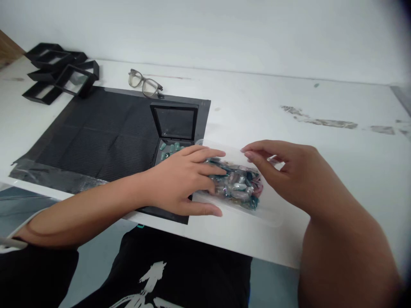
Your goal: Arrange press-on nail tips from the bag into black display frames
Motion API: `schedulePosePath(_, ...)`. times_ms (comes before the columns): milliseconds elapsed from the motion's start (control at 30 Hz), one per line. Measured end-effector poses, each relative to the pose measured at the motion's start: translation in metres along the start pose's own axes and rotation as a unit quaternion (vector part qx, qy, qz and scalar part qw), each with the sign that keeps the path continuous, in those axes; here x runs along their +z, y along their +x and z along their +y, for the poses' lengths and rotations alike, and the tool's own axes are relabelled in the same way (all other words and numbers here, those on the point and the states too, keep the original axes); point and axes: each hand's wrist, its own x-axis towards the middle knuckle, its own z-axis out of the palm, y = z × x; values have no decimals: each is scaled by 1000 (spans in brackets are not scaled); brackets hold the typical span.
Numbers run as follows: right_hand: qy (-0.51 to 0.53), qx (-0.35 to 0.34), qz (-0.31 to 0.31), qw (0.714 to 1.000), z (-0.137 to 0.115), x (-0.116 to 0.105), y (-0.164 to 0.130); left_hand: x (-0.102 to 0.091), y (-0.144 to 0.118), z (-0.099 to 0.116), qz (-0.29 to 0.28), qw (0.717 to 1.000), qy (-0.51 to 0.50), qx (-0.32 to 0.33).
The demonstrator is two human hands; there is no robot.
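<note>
My left hand [184,182] lies flat on a clear plastic bag [239,184] of mixed green, grey and pink stones at the table's front edge, fingers spread across its left end. My right hand [289,173] pinches the bag's upper right edge between thumb and fingers. Just left of the bag stands a small black box [175,128] with its lid upright. Several pale green stones [170,149] lie in its base, partly hidden under my left hand.
A black mat [96,137] covers the left of the white table [321,145]. Several empty black boxes [59,70] are piled at the far left corner. A pair of glasses [144,83] lies beyond the mat. Scuffed patches mark the table at right.
</note>
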Motion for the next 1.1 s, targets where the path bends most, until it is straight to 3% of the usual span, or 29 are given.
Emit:
schedulePosePath(267,6,0,-17,1000,-1,0,-1,-5,-3,-7,-12,998,43,36)
schedulePosePath(433,11,-3,-33,999,-2,-2,-1,-15,-4,-9,15,998,-28,58)
schedulePosePath(767,14,-16,-26,999,-2,-1,-1,-26,-3,-7,-28,975,-213,53)
schedulePosePath(900,14,-12,-31,999,-1,-1,-1,-26,0,-5,2,970,-237,61)
schedulePosePath(1100,11,-18,-26,999,-1,-2,-1,-33,5,-2,87,970,-193,120)
